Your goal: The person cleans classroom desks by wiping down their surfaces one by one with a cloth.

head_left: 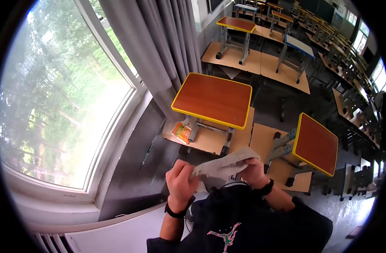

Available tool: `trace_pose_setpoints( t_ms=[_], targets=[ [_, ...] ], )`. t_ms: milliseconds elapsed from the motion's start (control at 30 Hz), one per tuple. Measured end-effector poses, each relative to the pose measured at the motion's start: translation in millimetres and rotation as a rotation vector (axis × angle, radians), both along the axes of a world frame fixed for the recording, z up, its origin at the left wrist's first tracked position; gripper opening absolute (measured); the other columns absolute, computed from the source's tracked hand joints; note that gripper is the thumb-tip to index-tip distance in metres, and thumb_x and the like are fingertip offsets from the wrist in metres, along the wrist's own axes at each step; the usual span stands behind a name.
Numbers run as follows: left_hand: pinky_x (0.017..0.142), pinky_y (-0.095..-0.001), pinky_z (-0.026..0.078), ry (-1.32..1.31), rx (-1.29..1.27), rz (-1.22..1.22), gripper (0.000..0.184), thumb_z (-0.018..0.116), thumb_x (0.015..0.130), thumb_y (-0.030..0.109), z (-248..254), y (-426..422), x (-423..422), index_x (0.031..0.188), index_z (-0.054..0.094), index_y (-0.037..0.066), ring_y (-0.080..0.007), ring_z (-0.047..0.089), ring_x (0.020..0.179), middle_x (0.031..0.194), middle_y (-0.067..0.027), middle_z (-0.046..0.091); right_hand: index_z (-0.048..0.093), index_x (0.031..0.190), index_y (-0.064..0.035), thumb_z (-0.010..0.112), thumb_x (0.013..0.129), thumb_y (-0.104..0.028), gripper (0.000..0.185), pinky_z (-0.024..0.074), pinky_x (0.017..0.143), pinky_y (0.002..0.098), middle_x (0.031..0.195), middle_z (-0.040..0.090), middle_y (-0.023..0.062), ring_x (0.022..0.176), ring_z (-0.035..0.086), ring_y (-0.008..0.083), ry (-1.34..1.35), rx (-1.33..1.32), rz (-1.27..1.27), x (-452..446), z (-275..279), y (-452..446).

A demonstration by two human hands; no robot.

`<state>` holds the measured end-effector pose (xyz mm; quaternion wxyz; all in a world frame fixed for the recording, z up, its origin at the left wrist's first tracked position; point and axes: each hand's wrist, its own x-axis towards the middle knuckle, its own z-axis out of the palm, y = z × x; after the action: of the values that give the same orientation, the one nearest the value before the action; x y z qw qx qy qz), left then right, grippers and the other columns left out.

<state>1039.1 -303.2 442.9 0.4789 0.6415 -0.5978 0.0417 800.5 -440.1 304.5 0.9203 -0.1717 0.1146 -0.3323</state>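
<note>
A grey-beige cloth (220,165) is stretched between my two hands in front of my chest. My left hand (181,180) is closed around its left end, knuckles up. On the other end, my right hand (253,172) grips the cloth, with the fingers partly behind it. Both wrists wear black bands. Beyond the cloth stands a desk with a red-brown, yellow-edged top (214,99). An orange packet (181,132) lies on the wooden surface under that desk's left side.
A large window (62,97) with a white sill (54,213) is at the left, beside a grey curtain (153,46). A white cabinet (125,234) is below. Another red-brown desk (316,144) lies tipped at the right. Several desks fill the room behind.
</note>
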Motion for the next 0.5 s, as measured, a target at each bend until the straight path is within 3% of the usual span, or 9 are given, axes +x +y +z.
trace_pose_setpoints(
  t_ms=[133, 233, 267, 300, 333, 433, 500],
  targets=[
    [0.059, -0.0392, 0.052, 0.071, -0.006, -0.09, 0.022, 0.079, 0.065, 0.001, -14.1, -19.0, 42.0, 0.085, 0.07, 0.002, -0.032, 0.064, 0.065, 0.079, -0.0102, 0.059, 0.052, 0.146, -0.0051, 0.062, 0.082, -0.004, 0.065, 0.0389, 0.118, 0.0483, 0.14, 0.062, 0.0112, 0.135, 0.054, 0.0335, 0.083, -0.134, -0.219, 3.3, 31.7, -5.5],
    [0.059, -0.0397, 0.052, 0.114, -0.046, -0.156, 0.021, 0.079, 0.069, 0.003, -19.2, -35.9, 63.4, 0.089, 0.07, 0.003, -0.0329, 0.064, 0.067, 0.08, -0.0106, 0.06, 0.049, 0.148, -0.0047, 0.068, 0.079, 0.011, 0.073, 0.0439, 0.114, 0.043, 0.141, 0.061, 0.009, 0.134, 0.056, 0.0276, 0.349, -0.485, -0.5, -3.5, 34.5, -9.3],
    [0.059, -0.0399, 0.052, 0.142, -0.076, -0.197, 0.022, 0.079, 0.069, 0.004, -20.0, -41.7, 68.0, 0.089, 0.07, 0.003, -0.0337, 0.064, 0.067, 0.08, -0.0111, 0.061, 0.049, 0.148, -0.0047, 0.068, 0.079, 0.011, 0.073, 0.0439, 0.114, 0.043, 0.141, 0.061, 0.009, 0.134, 0.056, 0.0276, 0.362, -0.49, -0.492, -7.1, 43.6, -9.9],
    [0.061, -0.0391, 0.051, 0.179, -0.067, -0.212, 0.016, 0.068, 0.07, -0.003, -23.4, -48.2, 72.7, 0.085, 0.067, 0.0, -0.0377, 0.062, 0.067, 0.078, -0.0155, 0.06, 0.049, 0.148, -0.0043, 0.069, 0.08, 0.009, 0.072, 0.0459, 0.111, 0.042, 0.141, 0.061, 0.01, 0.132, 0.058, 0.0268, 0.496, -0.742, -0.507, -9.4, 55.8, -10.7],
    [0.061, -0.0391, 0.051, 0.197, -0.058, -0.213, 0.016, 0.068, 0.07, -0.003, -24.1, -53.6, 75.1, 0.085, 0.067, 0.0, -0.0377, 0.062, 0.067, 0.078, -0.0155, 0.06, 0.049, 0.149, -0.0039, 0.07, 0.082, 0.008, 0.071, 0.048, 0.109, 0.041, 0.141, 0.061, 0.011, 0.13, 0.06, 0.026, 0.635, -0.987, -0.513, -14.8, 64.9, -9.3],
    [0.06, -0.0404, 0.05, 0.218, -0.119, -0.27, 0.018, 0.06, 0.07, -0.007, -20.8, -74.3, 78.2, 0.086, 0.065, -0.001, -0.0397, 0.062, 0.067, 0.076, -0.0174, 0.059, 0.051, 0.148, -0.0026, 0.074, 0.083, 0.002, 0.069, 0.0509, 0.105, 0.0414, 0.137, 0.065, 0.0128, 0.126, 0.063, 0.0278, 0.824, -1.166, -0.557, -42.1, 73.1, -17.6],
    [0.061, -0.042, 0.05, 0.239, -0.089, -0.303, 0.022, 0.062, 0.068, -0.006, -29.4, -85.7, 79.7, 0.089, 0.065, -0.001, -0.0397, 0.062, 0.068, 0.078, -0.0169, 0.059, 0.056, 0.142, -0.002, 0.078, 0.081, -0.001, 0.065, 0.0516, 0.104, 0.0404, 0.133, 0.067, 0.0134, 0.122, 0.065, 0.0273, 0.958, -1.271, -0.555, -61.8, 85.1, -24.5]
  ],
)
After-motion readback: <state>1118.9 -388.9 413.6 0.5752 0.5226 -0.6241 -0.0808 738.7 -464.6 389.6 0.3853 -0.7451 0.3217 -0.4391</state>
